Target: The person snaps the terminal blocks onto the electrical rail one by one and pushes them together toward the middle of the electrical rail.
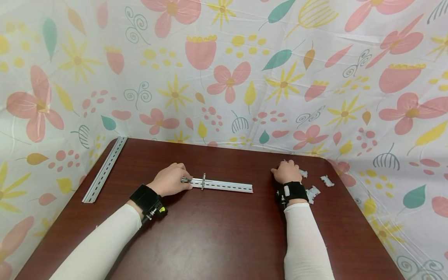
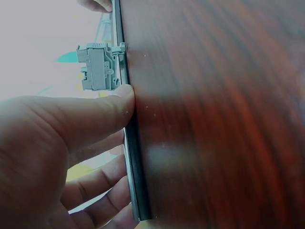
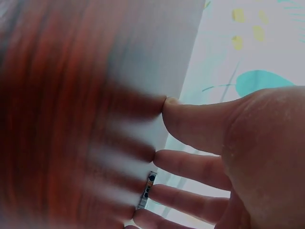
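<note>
Far left: long rail (image 1: 105, 170) lies slanted along the edge of the brown table (image 1: 210, 241), well apart from both hands. Next, white left sleeve (image 1: 101, 243) and black left strap (image 1: 145, 200). Left hand (image 1: 171, 179) pinches the left end of the short rail (image 1: 229, 186) — thumb on one side, fingers curled behind, covering that end. Short rail is mid-table, toward the back; one grey block (image 2: 98, 67) stands upright across it, just beside the thumb.

Right of that, bare table, then right hand (image 1: 287, 172) — fingers spread and fairly straight, tips down at the table, a grey piece (image 3: 147, 190) right at the fingertips, no grip around it visible. Right hand and right strap (image 1: 296, 191) partly block the view of loose pieces (image 1: 312, 193) there; another piece (image 1: 327, 180) lies farther right, clear of the hand. Flowered curtain (image 1: 224, 46) hangs behind the table.
</note>
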The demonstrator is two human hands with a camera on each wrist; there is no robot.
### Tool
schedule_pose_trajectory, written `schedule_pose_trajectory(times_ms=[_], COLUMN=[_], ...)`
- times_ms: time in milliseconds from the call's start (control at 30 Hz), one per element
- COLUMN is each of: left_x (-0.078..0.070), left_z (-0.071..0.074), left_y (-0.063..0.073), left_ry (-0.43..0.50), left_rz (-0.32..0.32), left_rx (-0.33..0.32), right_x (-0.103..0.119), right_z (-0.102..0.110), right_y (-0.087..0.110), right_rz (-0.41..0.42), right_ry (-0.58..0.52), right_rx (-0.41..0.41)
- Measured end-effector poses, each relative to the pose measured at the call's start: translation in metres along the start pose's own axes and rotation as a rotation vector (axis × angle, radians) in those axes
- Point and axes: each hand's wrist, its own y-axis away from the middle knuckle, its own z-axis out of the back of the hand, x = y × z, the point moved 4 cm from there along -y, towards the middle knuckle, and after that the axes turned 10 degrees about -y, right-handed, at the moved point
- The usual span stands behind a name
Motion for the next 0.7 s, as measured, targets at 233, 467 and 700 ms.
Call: schedule_pose_trajectory(times_ms=[233,467,700], left_x=[0.0004,0.0008,0.0017], left_z=[-0.0003,-0.0003,-0.0012], left_y=[-0.0002,-0.0005,-0.0008], left_ry=[-0.003,-0.006,-0.003], left_rz=[-0.001,-0.006,-0.005], left_rx=[0.003,-0.006,-0.004], right_x=[0.0007,-0.0005,-0.0003], right_z=[0.0025,0.0049,0.0042], right_y=[-0.0004,-0.0013,-0.0007], right_rz=[-0.055,-0.089,-0.087], right_ry=[-0.030,-0.051,-0.016], right_rx=[-0.024,-0.049,-0.038])
